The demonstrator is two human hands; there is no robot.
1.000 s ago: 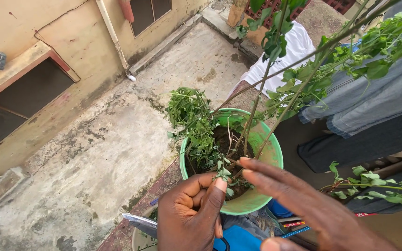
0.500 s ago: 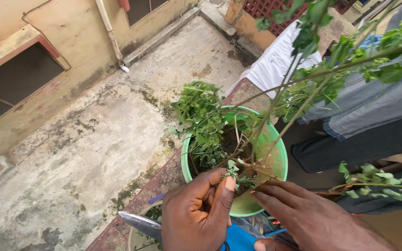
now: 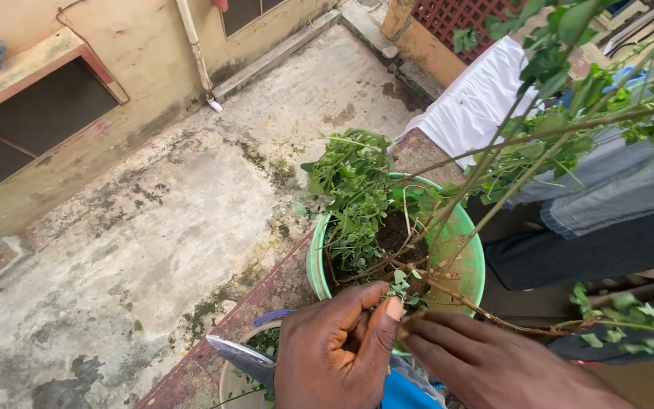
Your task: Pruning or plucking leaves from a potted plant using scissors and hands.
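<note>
Sprig (image 3: 401, 286) of small grey-green leaves is sticking up at the near rim of the green pot (image 3: 469, 261), and I am pinching it between both hands. My left hand (image 3: 338, 350) is curling nearly closed, thumb tip pressing on the sprig's base, while the same hand is gripping pruning shears (image 3: 242, 357) whose grey blade is pointing left of the pot. My right hand (image 3: 486, 363) is lying flat and loosely open just right of the left, fingertips touching the sprig from the other side. Long thin stems (image 3: 493, 170) are leaning out of the pot to the right, over a white cloth (image 3: 478, 98) and jeans (image 3: 622, 182). Left of the pot, a stained concrete floor (image 3: 153, 227) is lying well below.
</note>
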